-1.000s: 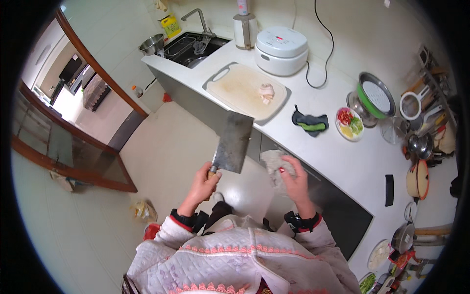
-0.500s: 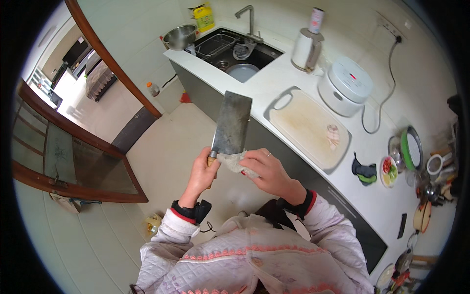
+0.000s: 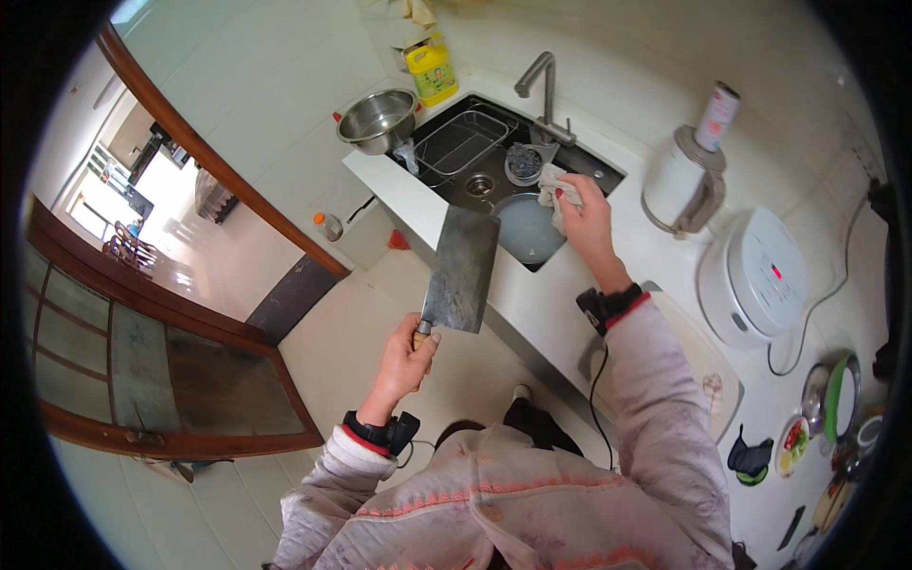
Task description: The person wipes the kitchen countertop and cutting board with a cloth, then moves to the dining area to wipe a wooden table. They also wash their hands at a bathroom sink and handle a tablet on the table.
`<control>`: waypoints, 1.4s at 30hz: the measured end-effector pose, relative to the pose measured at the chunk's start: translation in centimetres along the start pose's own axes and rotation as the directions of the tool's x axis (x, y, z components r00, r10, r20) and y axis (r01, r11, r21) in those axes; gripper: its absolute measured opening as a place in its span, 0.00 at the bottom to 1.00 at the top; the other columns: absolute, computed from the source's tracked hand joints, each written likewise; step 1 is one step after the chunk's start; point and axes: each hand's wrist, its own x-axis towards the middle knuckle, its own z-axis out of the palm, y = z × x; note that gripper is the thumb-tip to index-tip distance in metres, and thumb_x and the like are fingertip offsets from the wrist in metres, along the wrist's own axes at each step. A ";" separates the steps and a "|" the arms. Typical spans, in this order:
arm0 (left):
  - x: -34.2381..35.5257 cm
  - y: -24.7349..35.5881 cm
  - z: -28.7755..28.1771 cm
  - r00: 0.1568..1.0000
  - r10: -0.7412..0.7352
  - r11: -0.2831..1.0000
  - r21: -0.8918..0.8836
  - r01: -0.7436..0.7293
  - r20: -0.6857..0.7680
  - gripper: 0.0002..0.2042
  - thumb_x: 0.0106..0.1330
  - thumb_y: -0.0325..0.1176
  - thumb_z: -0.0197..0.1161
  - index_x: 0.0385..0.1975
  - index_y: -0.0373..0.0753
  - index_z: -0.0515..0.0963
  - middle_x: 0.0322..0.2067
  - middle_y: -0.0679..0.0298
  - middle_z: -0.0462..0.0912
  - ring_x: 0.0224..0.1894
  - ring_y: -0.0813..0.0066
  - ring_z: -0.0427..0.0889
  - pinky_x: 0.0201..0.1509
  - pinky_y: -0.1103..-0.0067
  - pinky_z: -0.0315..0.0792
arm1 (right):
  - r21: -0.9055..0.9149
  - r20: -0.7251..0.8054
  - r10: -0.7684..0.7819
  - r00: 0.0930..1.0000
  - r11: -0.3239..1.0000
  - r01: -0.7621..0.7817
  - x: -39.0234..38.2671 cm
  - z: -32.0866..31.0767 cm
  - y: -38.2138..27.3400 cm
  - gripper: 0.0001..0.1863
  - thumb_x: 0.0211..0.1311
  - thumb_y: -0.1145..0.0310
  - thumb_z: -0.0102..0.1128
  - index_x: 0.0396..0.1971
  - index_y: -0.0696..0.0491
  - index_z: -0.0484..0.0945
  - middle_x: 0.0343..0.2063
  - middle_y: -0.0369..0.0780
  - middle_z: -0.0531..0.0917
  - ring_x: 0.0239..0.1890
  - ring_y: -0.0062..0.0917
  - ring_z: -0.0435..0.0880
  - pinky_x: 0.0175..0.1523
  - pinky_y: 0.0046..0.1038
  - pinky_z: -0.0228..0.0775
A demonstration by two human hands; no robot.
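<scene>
As the left hand (image 3: 402,361) grips a broad, grey cleaver (image 3: 463,271), wooden-handled, the right hand (image 3: 591,226) clutches crumpled, pale cloth (image 3: 552,184).

Likely home kitchen: sink (image 3: 454,188), rice cooker (image 3: 758,277)

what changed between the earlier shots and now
The right hand carried the cloth away from the cleaver, forward and right, over the sink. The view swung toward the sink. Nothing was let go; the left hand still grips the cleaver.
</scene>
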 end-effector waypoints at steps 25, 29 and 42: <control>26.1 -1.9 -10.4 0.549 -0.121 0.660 -0.346 0.667 0.827 0.05 0.73 0.34 0.49 0.42 0.43 0.66 0.28 0.65 0.72 0.18 0.77 0.66 0.13 0.82 0.57 | -0.226 0.180 0.074 0.981 0.974 -0.032 0.9 20.9 1.5 0.18 0.51 0.77 0.59 0.45 0.55 0.78 0.43 0.48 0.78 0.46 0.46 0.76 0.48 0.41 0.73; 27.6 -1.3 -11.8 0.531 -0.160 0.679 -0.298 0.671 0.832 0.04 0.73 0.34 0.48 0.41 0.43 0.66 0.27 0.64 0.72 0.16 0.77 0.66 0.12 0.82 0.56 | -0.290 -0.145 0.631 0.762 0.709 -0.642 4.3 16.0 7.1 0.17 0.56 0.76 0.58 0.48 0.57 0.77 0.42 0.51 0.80 0.46 0.45 0.80 0.52 0.37 0.72; 30.8 -0.9 -12.9 0.445 -0.090 0.770 -0.221 0.598 0.891 0.12 0.69 0.28 0.52 0.52 0.43 0.66 0.20 0.66 0.70 0.14 0.82 0.65 0.12 0.85 0.54 | -0.195 -0.259 0.648 0.716 0.691 -0.696 3.9 16.3 7.3 0.12 0.59 0.73 0.58 0.43 0.60 0.78 0.37 0.52 0.81 0.39 0.49 0.80 0.48 0.37 0.73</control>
